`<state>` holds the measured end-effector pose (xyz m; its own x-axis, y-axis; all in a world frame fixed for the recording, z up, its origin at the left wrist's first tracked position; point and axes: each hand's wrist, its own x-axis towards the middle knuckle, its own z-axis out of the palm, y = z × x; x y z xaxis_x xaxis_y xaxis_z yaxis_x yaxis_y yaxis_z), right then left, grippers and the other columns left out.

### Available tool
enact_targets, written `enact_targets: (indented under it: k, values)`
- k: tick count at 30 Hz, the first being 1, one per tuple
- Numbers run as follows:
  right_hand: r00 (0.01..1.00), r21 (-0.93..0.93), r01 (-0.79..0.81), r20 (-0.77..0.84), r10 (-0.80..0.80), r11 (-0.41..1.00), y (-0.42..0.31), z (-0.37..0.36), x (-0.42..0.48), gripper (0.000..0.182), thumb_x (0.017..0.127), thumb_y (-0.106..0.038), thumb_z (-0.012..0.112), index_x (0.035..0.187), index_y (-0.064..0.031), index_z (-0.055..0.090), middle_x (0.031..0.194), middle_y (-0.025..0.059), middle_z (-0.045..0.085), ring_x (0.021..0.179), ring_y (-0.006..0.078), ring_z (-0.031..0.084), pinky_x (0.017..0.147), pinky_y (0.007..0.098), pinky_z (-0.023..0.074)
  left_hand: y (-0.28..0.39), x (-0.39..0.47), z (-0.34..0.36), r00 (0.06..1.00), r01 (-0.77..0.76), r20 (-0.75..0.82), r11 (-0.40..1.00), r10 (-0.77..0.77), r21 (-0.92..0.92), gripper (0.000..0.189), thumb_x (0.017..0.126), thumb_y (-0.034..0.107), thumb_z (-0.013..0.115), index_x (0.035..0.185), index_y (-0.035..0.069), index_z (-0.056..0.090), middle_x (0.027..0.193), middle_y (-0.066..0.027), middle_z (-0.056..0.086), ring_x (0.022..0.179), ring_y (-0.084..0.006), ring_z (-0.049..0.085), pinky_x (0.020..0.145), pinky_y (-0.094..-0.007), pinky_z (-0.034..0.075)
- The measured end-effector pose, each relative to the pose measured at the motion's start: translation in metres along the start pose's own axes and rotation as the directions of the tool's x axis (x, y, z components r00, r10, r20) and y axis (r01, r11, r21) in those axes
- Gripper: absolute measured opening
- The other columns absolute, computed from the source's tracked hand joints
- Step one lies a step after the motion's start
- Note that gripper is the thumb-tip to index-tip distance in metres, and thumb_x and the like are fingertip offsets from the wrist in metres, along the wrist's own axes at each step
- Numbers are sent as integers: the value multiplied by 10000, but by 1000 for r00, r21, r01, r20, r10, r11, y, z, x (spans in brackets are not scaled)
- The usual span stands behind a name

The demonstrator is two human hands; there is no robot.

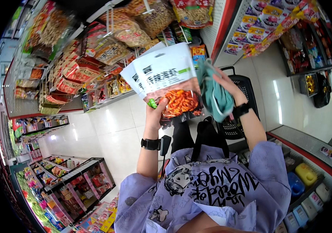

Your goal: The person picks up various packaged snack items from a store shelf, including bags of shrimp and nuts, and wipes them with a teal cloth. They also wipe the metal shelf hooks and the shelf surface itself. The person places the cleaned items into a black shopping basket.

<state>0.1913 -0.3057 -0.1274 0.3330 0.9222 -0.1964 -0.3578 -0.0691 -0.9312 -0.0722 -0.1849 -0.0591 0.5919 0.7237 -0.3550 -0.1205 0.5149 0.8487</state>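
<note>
My left hand grips several flat snack pouches by their lower left edge, fanned over one another. The front pouch has a white upper part with writing and a picture of red-orange shrimp below. In my right hand is a folded teal cloth, held against the right side of the pouches; whether it touches them I cannot tell. Beneath the cloth a black perforated plastic basket or stool shows on the floor, partly covered by my right arm.
Hanging bags of nuts fill the rack ahead, with red snack packs to its left. A red-edged shelf end rises at the upper right. Detergent bottles stand on a low shelf at my right, a snack display at lower left.
</note>
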Motion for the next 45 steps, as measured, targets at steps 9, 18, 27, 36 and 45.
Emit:
enact_targets:
  k: [9,18,27,36,45]
  values:
    - [990,-215,113,103,-92,970,-69,83,-20,334,829,-114,597,1131,9,526,1084,55,590,956,101,527,868,257,407,42,24,-56,978,-209,-26,976,207,-58,302,896,209,528,1134,29,485,1066,-48,560,935,-135,558,802,-287,464]
    - [993,-363,109,87,-83,925,-88,127,30,359,811,-124,613,1123,26,517,1048,48,600,957,103,525,858,278,415,116,36,-148,961,-100,226,961,161,-259,371,886,194,530,1217,59,432,1156,-60,523,1045,-208,524,879,-384,453]
    - [985,-412,174,89,-150,894,-83,192,66,373,815,-115,616,1146,20,511,1072,47,596,959,109,534,854,261,413,149,49,-234,943,-26,309,954,123,-300,454,907,258,477,1275,19,358,1241,-114,478,1101,-247,510,914,-398,440]
    - [969,-474,122,246,-2,872,-66,243,55,352,769,-135,634,1084,-2,552,1024,58,620,923,130,563,822,266,433,115,70,-181,959,19,283,994,12,-108,452,916,245,477,1300,64,325,1232,-59,459,1109,-162,467,894,-310,420]
    - [986,-483,-5,-149,-77,876,-11,213,43,552,676,-312,745,1087,-10,535,978,75,618,869,148,574,796,288,448,63,62,-171,893,317,400,920,-207,-231,491,905,289,475,1315,82,302,1259,-83,454,1120,-230,491,908,-382,436]
